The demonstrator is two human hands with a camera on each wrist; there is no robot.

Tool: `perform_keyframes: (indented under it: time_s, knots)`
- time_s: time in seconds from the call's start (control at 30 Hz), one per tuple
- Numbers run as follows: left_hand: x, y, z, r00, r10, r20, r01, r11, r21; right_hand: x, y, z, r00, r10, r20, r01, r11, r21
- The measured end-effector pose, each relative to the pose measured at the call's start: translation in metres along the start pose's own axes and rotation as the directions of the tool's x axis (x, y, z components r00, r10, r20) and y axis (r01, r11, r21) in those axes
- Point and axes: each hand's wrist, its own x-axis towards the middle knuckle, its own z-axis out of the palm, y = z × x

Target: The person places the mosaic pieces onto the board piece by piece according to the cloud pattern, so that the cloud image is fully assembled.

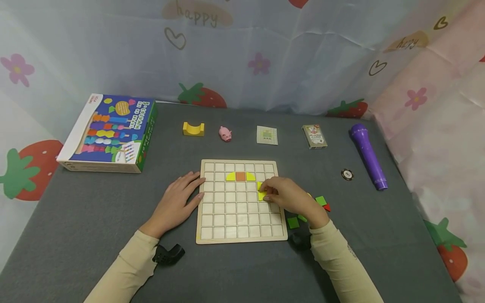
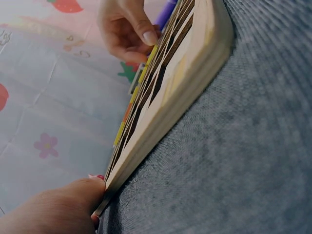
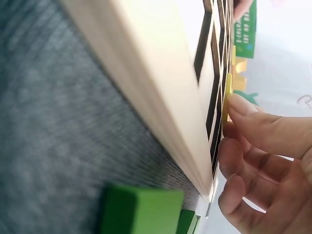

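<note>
A wooden grid board (image 1: 241, 241) lies flat on the grey table. My left hand (image 1: 175, 203) rests at the board's left edge, fingers extended and thumb touching the rim. Over the grid's right side, my right hand (image 1: 291, 197) pinches a yellow piece (image 1: 261, 196) between thumb and fingers; its far end is covered by the fingers. In the right wrist view, the thumb (image 3: 243, 105) presses on that yellow piece. Near the top of the grid sit an orange square (image 1: 240, 176) and two rounded yellow pieces (image 1: 230, 176), one on each side of it.
Green pieces (image 1: 293, 223) and a red piece (image 1: 327, 207) lie right of the board, partly under the right forearm. Behind stand a game box (image 1: 110, 130), yellow block (image 1: 193, 129), pink pig (image 1: 225, 134), card (image 1: 267, 135), card pack (image 1: 315, 136), chip (image 1: 347, 174) and purple microphone (image 1: 368, 155).
</note>
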Motion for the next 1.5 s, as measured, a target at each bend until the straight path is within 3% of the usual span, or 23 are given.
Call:
perform_keyframes:
  time_s: [0.63,1.03,1.3,1.5]
  knots:
    - [-0.001,-0.002,0.000,1.000,0.013,-0.007,-0.013,1.000,-0.003,-0.003,-0.010,0.000,1.000,-0.008,-0.014,0.006,0.992,-0.126]
    - [0.000,-0.002,0.000,1.000,0.014,-0.011,-0.014,1.000,0.000,-0.004,-0.007,-0.002,1.000,0.014,0.019,-0.013,0.997,-0.079]
    - [0.000,-0.001,0.000,1.000,0.014,-0.007,-0.014,1.000,0.003,-0.029,0.015,-0.030,0.997,0.071,-0.042,-0.073,0.996,-0.041]
    - [0.000,-0.001,0.000,1.000,0.010,-0.005,-0.010,1.000,-0.001,-0.055,0.035,-0.049,0.990,0.137,-0.031,-0.138,0.989,-0.060]
